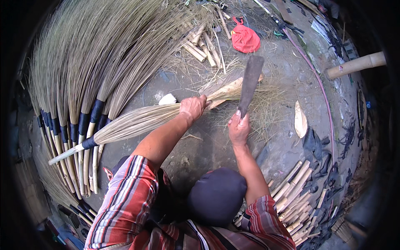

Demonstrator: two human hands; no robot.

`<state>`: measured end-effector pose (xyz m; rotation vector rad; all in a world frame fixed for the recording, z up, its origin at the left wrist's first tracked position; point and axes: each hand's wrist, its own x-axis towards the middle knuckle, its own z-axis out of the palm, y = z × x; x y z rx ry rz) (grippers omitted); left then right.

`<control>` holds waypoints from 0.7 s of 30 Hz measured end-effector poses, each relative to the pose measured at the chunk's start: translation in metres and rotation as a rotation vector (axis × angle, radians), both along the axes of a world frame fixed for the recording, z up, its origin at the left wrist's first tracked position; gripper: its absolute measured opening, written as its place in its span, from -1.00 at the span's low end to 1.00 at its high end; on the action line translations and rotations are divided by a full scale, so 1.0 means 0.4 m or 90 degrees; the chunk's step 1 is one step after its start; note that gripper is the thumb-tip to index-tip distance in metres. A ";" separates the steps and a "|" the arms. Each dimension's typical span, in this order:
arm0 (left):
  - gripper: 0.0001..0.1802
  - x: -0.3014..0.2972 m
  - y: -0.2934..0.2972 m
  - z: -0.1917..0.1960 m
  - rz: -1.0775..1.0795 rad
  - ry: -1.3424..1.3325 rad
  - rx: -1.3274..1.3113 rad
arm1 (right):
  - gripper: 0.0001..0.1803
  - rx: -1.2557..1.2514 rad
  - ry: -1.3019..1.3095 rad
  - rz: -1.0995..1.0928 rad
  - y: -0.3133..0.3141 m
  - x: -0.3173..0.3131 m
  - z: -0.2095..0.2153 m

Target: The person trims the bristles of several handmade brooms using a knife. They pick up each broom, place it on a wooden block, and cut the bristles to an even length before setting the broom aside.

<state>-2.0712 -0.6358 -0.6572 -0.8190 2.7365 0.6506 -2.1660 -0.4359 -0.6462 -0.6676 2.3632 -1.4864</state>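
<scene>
My left hand is closed round the bristles of a grass broom, close to their loose ends. The broom lies slantwise, its pale handle pointing to the lower left and a dark binding where handle meets bristles. Under the bristle ends is a wooden board. My right hand grips a machete with a wide dark blade, raised upright beside the board. Fingers cover its handle. Bristle tips fan out to the right behind the blade, among loose grass trimmings.
Several finished-looking brooms lie fanned at the left. Cut bamboo pieces and a red cloth bag are at the far side. Bamboo sticks are piled at the near right. A thick bamboo pole juts in from the right.
</scene>
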 end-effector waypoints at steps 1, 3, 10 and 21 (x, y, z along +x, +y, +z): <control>-0.43 0.001 0.000 -0.001 -0.002 0.010 -0.001 | -0.71 0.110 0.089 0.024 0.001 0.004 -0.002; -0.43 -0.001 -0.001 0.001 -0.003 -0.008 0.010 | -0.71 0.418 0.156 0.134 0.000 0.006 -0.003; -0.42 -0.004 0.008 0.002 0.023 -0.006 0.012 | -0.71 0.112 0.093 -0.007 -0.005 0.023 0.007; -0.43 -0.008 0.010 -0.013 0.032 0.008 0.006 | -0.70 0.144 0.111 0.007 -0.002 0.031 0.016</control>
